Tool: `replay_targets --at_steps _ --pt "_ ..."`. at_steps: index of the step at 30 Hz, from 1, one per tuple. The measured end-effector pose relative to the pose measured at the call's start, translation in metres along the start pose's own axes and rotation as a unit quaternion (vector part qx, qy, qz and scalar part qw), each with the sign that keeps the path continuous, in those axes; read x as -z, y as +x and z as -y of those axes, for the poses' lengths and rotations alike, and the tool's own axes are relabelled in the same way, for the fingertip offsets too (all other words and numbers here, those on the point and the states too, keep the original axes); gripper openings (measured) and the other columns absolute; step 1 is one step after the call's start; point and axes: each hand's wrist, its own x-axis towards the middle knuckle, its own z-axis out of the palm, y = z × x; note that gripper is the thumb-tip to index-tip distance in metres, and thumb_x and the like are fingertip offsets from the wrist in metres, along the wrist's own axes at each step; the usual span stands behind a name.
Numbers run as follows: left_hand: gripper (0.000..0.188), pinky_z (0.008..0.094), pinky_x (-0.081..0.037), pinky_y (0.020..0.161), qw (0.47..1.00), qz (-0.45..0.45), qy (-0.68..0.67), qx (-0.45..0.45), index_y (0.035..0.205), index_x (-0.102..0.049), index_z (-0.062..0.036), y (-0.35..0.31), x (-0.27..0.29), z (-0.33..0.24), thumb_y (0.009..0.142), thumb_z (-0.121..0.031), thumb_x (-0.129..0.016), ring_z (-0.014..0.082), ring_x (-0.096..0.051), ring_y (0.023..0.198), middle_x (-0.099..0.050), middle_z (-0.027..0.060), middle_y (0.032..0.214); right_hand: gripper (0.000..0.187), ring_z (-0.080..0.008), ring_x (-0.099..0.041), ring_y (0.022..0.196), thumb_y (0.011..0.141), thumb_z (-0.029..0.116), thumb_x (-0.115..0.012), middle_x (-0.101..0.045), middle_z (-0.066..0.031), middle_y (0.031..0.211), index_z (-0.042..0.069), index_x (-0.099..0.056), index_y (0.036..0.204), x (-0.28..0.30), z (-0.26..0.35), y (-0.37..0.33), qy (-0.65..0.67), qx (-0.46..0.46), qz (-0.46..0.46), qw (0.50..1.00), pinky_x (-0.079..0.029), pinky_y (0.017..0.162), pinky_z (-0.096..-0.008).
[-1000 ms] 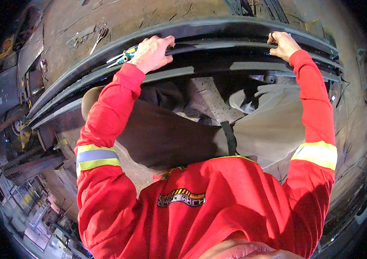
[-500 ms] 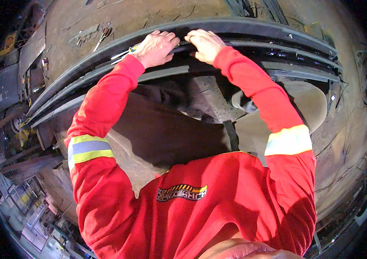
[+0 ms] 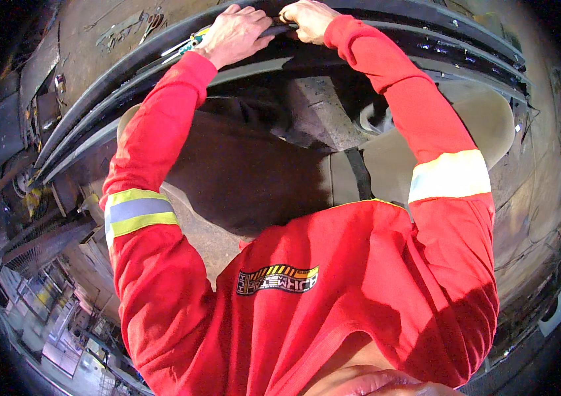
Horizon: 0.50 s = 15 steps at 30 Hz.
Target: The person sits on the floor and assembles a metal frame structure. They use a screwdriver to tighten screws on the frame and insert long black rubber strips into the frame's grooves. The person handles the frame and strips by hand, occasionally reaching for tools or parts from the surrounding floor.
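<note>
Metal rails (image 3: 426, 38), long and dark with paler grey edges, lie side by side across the upper part of the head view, bowed by the fisheye, and both hands are at them near the middle of their run. The left hand (image 3: 237, 34) lies over the rails with its back toward the camera — fingers bent forward, thumb reaching toward the other hand. Just beside it, with only a narrow gap between, the right hand (image 3: 308, 20) has its fingers curled in and its tips turned toward the left hand. A dark edge shows between the two; whether either hand grips it, or just rests on a rail, I cannot tell, as the fingertips are partly hidden.

Near the left wrist, a tool with a green and yellow handle (image 3: 192, 43) lies along the rails. Beyond them, on the brown floor (image 3: 538, 158) to the upper left, is a scissor-like tool with red handles (image 3: 152, 24), near some small grey pieces (image 3: 121, 30). The nearest rail passes in front of the person's spread legs (image 3: 247, 165) — well apart from the red chest (image 3: 360, 264).
</note>
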Motion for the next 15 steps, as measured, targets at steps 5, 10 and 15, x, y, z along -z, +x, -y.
replay_targets --at_steps 5,10,15 --pt "0.025 0.0369 -0.044 0.081 0.999 0.018 0.032 -0.039 0.091 -0.063 -0.0045 0.003 -0.003 0.005 0.082 -0.028 -0.063 0.0233 -0.059 0.088 -0.061 0.007 0.089 0.024 -0.0411 -0.062 0.083 0.063 0.005 -0.061 -0.065 -0.0233 0.084 0.002 -0.068 0.086 0.002 0.004 0.0 -0.016 -0.016 0.02 1.0 -0.05 0.071 -0.0465" --pt "0.022 0.0364 -0.044 0.079 0.996 -0.003 0.027 -0.079 0.08 -0.061 -0.0045 0.009 -0.004 0.01 0.078 -0.026 -0.066 0.0245 -0.057 0.081 -0.058 0.0082 0.079 0.022 -0.0414 -0.062 0.083 0.062 0.006 -0.063 -0.065 -0.0237 0.084 0.002 -0.068 0.083 0.009 0.009 0.002 -0.012 -0.039 0.049 0.998 -0.051 0.07 -0.047" --pt "0.023 0.0362 -0.045 0.079 0.995 -0.021 -0.004 -0.093 0.075 -0.06 -0.0034 0.011 -0.008 0.013 0.075 -0.025 -0.068 0.0252 -0.056 0.078 -0.056 0.0089 0.075 0.018 -0.0413 -0.062 0.083 0.061 0.006 -0.064 -0.065 -0.0231 0.082 0.001 -0.066 0.079 0.002 0.003 0.003 -0.033 -0.035 0.046 0.998 -0.051 0.069 -0.0472"
